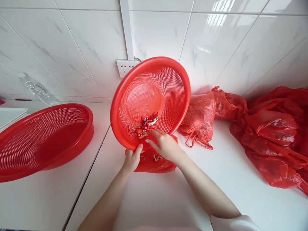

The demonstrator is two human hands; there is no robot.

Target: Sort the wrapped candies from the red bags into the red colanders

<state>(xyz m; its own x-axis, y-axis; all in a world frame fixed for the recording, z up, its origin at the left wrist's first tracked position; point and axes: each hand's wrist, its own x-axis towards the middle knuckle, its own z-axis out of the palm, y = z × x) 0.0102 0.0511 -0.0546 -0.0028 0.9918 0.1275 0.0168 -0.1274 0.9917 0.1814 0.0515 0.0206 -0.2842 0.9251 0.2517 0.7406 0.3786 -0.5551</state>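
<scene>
A red plastic mesh basket point(146, 96) is tilted up on its side, its inside facing me. My left hand point(132, 159) grips the lower rim, thumb over the edge. My right hand point(166, 146) reaches over the lower rim into the basket, thumb and fingers apart, close to several small wrapped packets. One is a red and tan packet point(140, 132); another is a red and white packet point(152, 120). Below the rim lies a red plastic bag point(156, 165) with a printed wrapper showing in it. The basket hides the bag's far part.
A second red mesh basket point(89, 120) stands at left. Behind it are a clear plastic bottle point(39, 90) and a white flat object point(12, 115). Tied red bags point(201, 112) and a larger heap of red bags point(271, 134) lie at right. A wall socket point(124, 66) is behind.
</scene>
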